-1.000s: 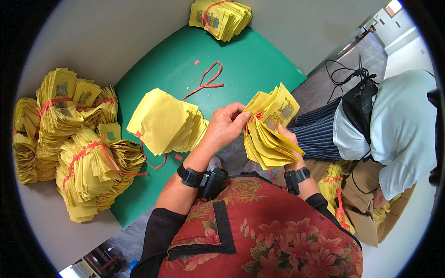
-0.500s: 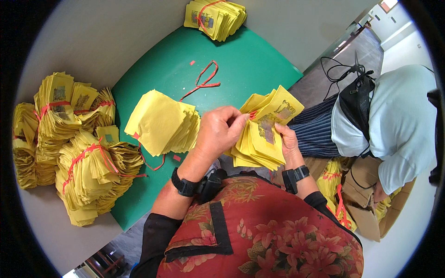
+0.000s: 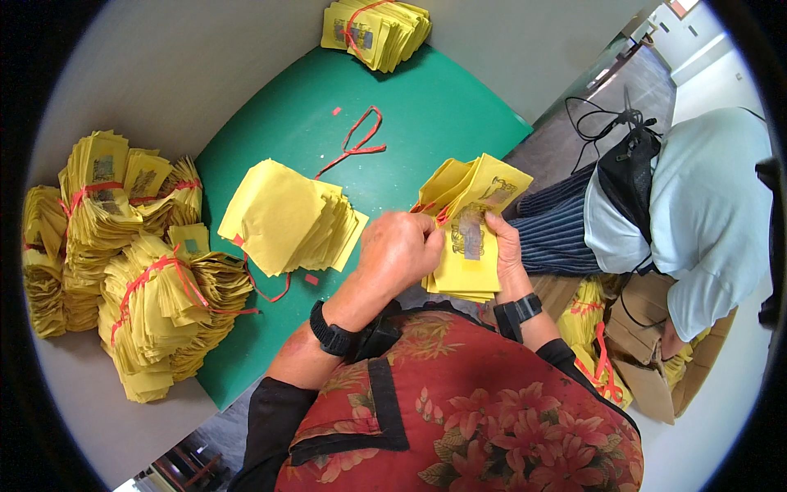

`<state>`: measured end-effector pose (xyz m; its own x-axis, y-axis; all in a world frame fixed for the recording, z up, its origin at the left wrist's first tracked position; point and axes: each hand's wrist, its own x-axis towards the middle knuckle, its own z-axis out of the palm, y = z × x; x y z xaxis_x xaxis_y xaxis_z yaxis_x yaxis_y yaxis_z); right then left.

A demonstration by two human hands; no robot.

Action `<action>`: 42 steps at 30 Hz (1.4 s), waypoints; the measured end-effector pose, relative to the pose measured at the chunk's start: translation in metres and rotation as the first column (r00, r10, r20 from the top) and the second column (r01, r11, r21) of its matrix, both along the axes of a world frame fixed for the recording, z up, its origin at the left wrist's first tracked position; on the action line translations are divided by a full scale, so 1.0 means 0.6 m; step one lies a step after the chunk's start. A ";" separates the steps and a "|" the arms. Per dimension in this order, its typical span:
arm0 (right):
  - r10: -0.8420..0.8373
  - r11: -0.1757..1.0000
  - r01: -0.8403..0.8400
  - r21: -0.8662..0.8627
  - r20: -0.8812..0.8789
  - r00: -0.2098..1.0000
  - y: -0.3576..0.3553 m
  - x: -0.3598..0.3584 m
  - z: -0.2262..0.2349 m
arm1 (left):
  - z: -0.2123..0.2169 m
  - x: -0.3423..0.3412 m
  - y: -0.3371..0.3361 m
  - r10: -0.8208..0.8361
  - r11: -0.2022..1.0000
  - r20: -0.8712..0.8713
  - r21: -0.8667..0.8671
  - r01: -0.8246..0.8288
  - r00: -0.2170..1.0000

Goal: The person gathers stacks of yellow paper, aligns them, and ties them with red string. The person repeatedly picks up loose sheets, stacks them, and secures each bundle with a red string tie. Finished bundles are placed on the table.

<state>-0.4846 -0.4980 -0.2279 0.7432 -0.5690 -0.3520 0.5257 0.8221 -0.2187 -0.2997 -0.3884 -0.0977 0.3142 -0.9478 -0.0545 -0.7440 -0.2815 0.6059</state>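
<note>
In my right hand [image 3: 508,248] is a bundle of yellow paper sheets [image 3: 479,266] with dark printed pictures, its thumb on the front sheet. My left hand [image 3: 402,252] is closed at the bundle's left edge, pinching a red ribbon [image 3: 443,216] that runs round the sheets. Its fingertips are partly hidden. To the left, a loose stack of plain yellow sheets [image 3: 283,217] lies fanned on the green tabletop [image 3: 270,115]. One red ribbon [image 3: 361,149] lies looped beyond that stack, and another red ribbon [image 3: 266,289] lies by its near left edge.
Several tied yellow bundles [image 3: 152,303] are heaped at the left. One tied bundle [image 3: 377,34] stands at the far edge by the grey wall. At right, a person in a pale top [image 3: 705,197] reaches into a cardboard box [image 3: 643,373] beside more yellow bundles [image 3: 586,316].
My left hand has moved slightly down and right, closer against the bundle. The bundle's fanned sheets are drawn narrower, and more of the loose stack's right edge shows.
</note>
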 end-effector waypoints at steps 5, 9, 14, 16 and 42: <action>-0.054 0.993 0.056 -0.102 0.025 0.998 0.003 0.006 0.000 | 0.003 0.000 0.008 -0.001 1.000 0.012 0.010 0.001 1.000; -0.068 0.996 0.067 -0.062 -0.007 0.998 0.006 0.004 -0.004 | 0.006 0.005 0.017 0.008 0.999 -0.061 0.031 -0.007 0.998; -0.038 0.999 0.038 -0.034 -0.005 0.999 0.005 -0.005 -0.006 | 0.002 0.008 0.022 0.031 0.986 -0.055 -0.164 -0.040 0.998; -0.028 0.999 0.027 -0.018 -0.010 1.000 0.005 -0.006 -0.007 | -0.002 0.003 0.022 0.030 0.987 0.010 -0.160 -0.028 0.999; -0.037 0.997 0.036 0.073 0.018 0.999 0.027 -0.017 -0.004 | 0.002 0.022 0.033 0.036 0.940 -0.359 -0.305 -0.154 0.933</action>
